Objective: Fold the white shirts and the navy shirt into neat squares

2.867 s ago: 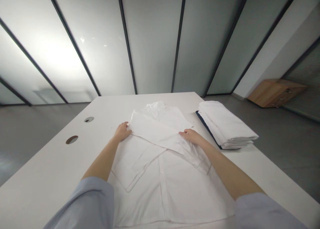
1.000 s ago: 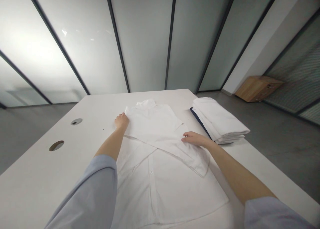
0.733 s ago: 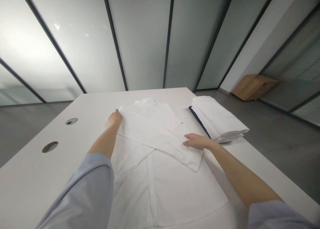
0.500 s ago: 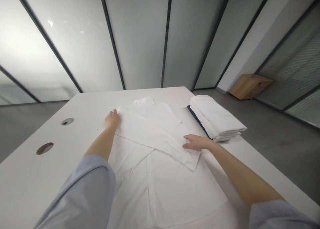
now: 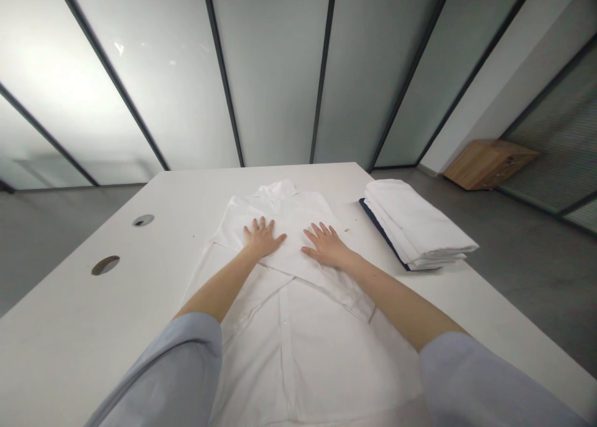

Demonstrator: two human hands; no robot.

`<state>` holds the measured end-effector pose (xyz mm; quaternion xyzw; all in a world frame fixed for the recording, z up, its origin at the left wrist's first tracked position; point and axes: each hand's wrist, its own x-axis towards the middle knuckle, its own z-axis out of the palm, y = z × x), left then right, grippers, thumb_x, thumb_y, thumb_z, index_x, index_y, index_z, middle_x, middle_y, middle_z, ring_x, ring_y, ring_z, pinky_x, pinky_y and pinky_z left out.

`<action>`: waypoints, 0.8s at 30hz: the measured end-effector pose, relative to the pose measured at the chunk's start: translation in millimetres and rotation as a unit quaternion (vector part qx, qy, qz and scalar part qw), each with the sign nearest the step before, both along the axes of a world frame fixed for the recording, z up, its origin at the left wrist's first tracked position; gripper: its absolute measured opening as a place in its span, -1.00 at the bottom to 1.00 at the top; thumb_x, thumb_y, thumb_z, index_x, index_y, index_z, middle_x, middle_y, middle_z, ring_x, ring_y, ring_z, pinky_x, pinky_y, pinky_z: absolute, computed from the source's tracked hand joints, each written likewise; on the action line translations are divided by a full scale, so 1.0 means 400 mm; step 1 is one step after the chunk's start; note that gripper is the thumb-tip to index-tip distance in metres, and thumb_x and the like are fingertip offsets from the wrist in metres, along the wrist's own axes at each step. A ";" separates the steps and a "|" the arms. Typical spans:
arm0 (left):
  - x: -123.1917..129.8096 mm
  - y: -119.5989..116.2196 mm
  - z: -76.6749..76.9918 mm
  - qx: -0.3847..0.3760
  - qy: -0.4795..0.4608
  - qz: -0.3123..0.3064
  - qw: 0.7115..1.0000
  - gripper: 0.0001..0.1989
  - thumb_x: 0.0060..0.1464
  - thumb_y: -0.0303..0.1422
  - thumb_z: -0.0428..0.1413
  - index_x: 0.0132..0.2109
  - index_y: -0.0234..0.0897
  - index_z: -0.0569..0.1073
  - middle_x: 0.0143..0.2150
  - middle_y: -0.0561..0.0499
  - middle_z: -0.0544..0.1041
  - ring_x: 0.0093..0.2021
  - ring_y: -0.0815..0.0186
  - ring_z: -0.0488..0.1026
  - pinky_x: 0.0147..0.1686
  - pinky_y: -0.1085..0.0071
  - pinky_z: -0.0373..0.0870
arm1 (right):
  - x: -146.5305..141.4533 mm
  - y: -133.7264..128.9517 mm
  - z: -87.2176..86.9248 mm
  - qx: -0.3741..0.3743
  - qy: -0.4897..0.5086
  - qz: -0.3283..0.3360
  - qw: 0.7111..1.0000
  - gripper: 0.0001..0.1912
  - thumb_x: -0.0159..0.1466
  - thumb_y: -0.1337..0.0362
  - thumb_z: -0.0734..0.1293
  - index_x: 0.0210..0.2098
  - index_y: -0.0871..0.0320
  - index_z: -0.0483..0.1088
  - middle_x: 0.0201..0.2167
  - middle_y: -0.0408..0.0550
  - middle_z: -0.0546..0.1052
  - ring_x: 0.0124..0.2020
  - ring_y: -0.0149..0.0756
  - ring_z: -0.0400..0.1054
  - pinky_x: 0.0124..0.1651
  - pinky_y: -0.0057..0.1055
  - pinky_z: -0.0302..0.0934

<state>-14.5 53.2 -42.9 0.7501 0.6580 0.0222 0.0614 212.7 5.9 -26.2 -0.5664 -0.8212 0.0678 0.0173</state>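
A white button-up shirt [image 5: 321, 352] lies spread on the table, its collar [image 5: 278, 189] at the far end and its button strip running toward me. The sleeves are laid across the chest. My left hand [image 5: 263, 237] rests flat on the upper chest with its fingers spread, holding nothing. To its right, my right hand [image 5: 325, 245] is also flat on the folded sleeves, fingers apart. A small gap lies between the two hands. My forearms hide parts of the shirt's sides.
On the right side of the white table [image 5: 153, 327] sits a stack of folded white cloth [image 5: 415, 222] on a dark blue piece [image 5: 380, 231]. Two round cable holes [image 5: 106, 265] are at the left. A wooden cabinet [image 5: 485, 164] stands on the floor beyond, near frosted glass panels.
My left hand has left the shirt's left edge and moved right onto the chest, opening flat. My right hand has slid left and farther up, its fingers now spread on the cloth.
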 end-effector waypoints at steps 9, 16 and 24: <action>-0.153 0.014 -0.001 0.009 0.009 0.079 0.997 -0.14 0.03 0.26 -0.22 0.35 -0.11 0.06 0.42 -0.18 -0.07 0.37 -0.20 -0.19 0.21 -0.20 -0.19 | 0.030 0.007 -0.054 -0.007 -0.004 -0.040 0.999 -0.21 0.28 -0.25 -0.06 0.36 0.02 -0.05 0.40 -0.02 -0.11 0.39 0.03 -0.31 0.34 -0.02 -0.34; -0.147 -0.009 0.003 -0.004 0.017 0.080 0.997 -0.09 0.01 0.28 -0.27 0.37 -0.14 0.01 0.43 -0.19 -0.12 0.38 -0.19 -0.20 0.23 -0.19 -0.22 | 0.023 -0.007 -0.054 -0.011 -0.005 -0.040 0.999 -0.21 0.29 -0.24 -0.05 0.37 0.05 -0.06 0.40 0.00 -0.11 0.39 0.04 -0.31 0.34 -0.01 -0.35; -0.140 -0.035 -0.004 -0.003 0.026 0.082 0.996 -0.10 0.03 0.26 -0.29 0.37 -0.17 0.01 0.42 -0.21 -0.11 0.37 -0.21 -0.21 0.22 -0.21 -0.21 | 0.035 -0.019 -0.053 0.014 -0.003 -0.039 0.999 -0.31 0.33 -0.17 -0.04 0.31 0.03 0.09 0.37 0.01 0.01 0.36 0.04 -0.19 0.30 0.01 -0.23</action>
